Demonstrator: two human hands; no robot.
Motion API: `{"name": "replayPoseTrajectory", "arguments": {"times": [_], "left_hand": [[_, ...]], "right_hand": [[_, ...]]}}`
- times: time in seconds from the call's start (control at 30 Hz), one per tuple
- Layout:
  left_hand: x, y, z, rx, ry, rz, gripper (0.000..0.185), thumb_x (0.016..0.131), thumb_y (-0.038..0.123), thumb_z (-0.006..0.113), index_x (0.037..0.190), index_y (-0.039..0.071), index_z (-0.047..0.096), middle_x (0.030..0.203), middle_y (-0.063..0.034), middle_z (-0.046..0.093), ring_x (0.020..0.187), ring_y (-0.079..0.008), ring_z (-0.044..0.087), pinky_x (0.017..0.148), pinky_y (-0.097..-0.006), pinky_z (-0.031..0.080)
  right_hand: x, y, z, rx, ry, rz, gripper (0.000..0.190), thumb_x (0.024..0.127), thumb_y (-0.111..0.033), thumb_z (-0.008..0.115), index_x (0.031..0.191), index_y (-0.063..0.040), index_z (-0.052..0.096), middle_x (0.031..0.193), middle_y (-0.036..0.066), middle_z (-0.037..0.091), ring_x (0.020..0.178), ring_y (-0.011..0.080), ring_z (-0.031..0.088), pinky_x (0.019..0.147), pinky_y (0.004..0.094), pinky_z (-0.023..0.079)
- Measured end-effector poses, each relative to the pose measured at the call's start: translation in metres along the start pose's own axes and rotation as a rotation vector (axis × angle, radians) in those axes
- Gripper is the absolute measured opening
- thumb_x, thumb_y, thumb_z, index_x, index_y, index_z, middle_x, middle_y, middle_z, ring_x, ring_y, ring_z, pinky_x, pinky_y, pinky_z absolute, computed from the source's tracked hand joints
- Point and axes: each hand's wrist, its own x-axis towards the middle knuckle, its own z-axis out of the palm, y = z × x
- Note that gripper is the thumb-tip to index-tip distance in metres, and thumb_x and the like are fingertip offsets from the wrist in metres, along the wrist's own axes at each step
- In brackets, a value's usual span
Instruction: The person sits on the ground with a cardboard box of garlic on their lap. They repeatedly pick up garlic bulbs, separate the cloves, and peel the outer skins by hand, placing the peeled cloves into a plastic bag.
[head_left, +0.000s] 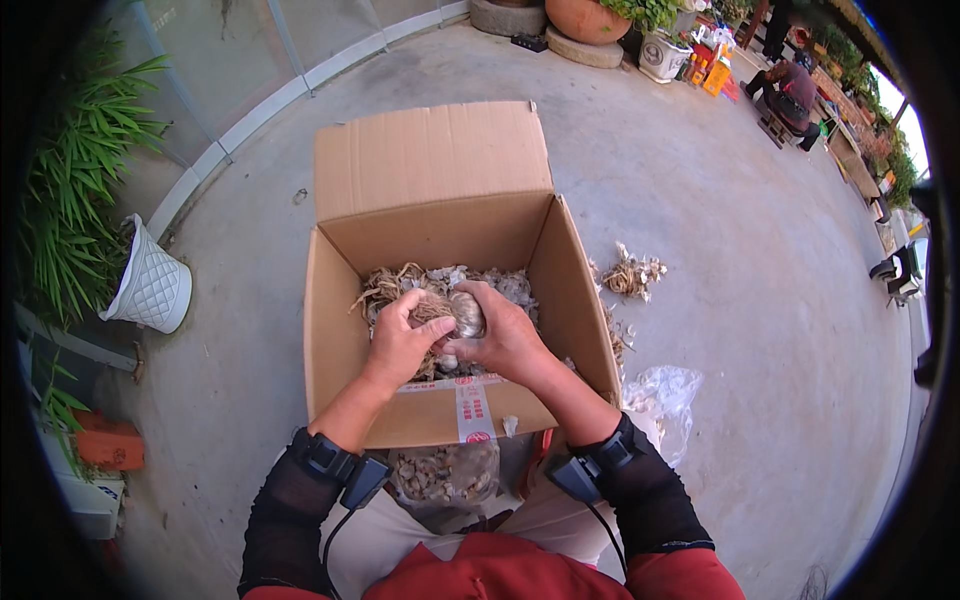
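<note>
Over an open cardboard box (431, 161) my two hands hold a garlic bulb (468, 315) between them. The fingers of my right hand (502, 330) curve around the bulb's pale side. My left hand (401, 337) pinches the brown, fibrous roots (433, 309) at its other side. Below them in the box lie dry garlic stalks (390, 285), papery skins (514, 286) and a small pale bulb (448, 362). Printed tape runs over the near wall of the box. A clear plastic bag (442, 474) with many garlic cloves lies below the box, by my legs.
Dry garlic stalks (632, 276) lie on the concrete floor right of the box, with an empty-looking clear plastic bag (667, 397) nearer me. A white planter (154, 281) stands at left. Flowerpots (589, 21) line the back. A person (791, 90) sits on a low stool at upper right.
</note>
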Motion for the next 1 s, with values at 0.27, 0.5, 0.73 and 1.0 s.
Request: {"name": "replayPoseTrajectory", "arguments": {"times": [0.27, 0.5, 0.73, 1.0], "left_hand": [[-0.001, -0.005, -0.005, -0.875, -0.172, -0.254, 0.029, 0.094, 0.017, 0.058, 0.118, 0.001, 0.053, 0.086, -0.0068, 0.063, 0.065, -0.0145, 0.062, 0.056, -0.0339, 0.056], [-0.001, -0.001, 0.003, -0.858, -0.16, -0.294, 0.032, 0.094, 0.016, 0.058, 0.122, 0.003, 0.052, 0.092, -0.0066, 0.062, 0.064, -0.0132, 0.06, 0.055, -0.0303, 0.055], [-0.002, -0.003, 0.015, -0.267, 0.153, -0.144, 0.026, 0.094, 0.021, 0.059, 0.109, 0.001, 0.053, 0.088, -0.006, 0.06, 0.059, -0.0088, 0.056, 0.046, -0.0242, 0.05], [-0.007, 0.017, 0.016, -0.302, -0.016, -0.244, 0.026, 0.089, 0.018, 0.061, 0.104, -0.001, 0.053, 0.08, -0.0066, 0.059, 0.056, -0.0096, 0.056, 0.048, -0.0232, 0.049]], "right_hand": [[0.003, -0.002, -0.008, 0.366, -0.012, -0.011, 0.064, 0.069, -0.008, 0.081, 0.125, -0.005, 0.052, 0.114, 0.01, 0.056, 0.103, 0.0203, 0.057, 0.087, 0.0315, 0.048], [0.003, -0.008, -0.007, 0.721, -0.104, -0.013, 0.073, 0.07, -0.008, 0.08, 0.134, -0.007, 0.046, 0.12, 0.011, 0.054, 0.111, 0.0229, 0.054, 0.098, 0.0331, 0.043], [-0.002, -0.008, -0.007, 0.004, 0.091, -0.104, 0.073, 0.065, -0.008, 0.08, 0.131, -0.007, 0.047, 0.119, 0.017, 0.057, 0.112, 0.0353, 0.056, 0.093, 0.0393, 0.047], [-0.003, -0.007, -0.006, -0.046, 0.037, -0.129, 0.07, 0.066, -0.012, 0.08, 0.128, -0.007, 0.05, 0.105, 0.016, 0.057, 0.097, 0.0368, 0.058, 0.082, 0.0423, 0.048]]}}
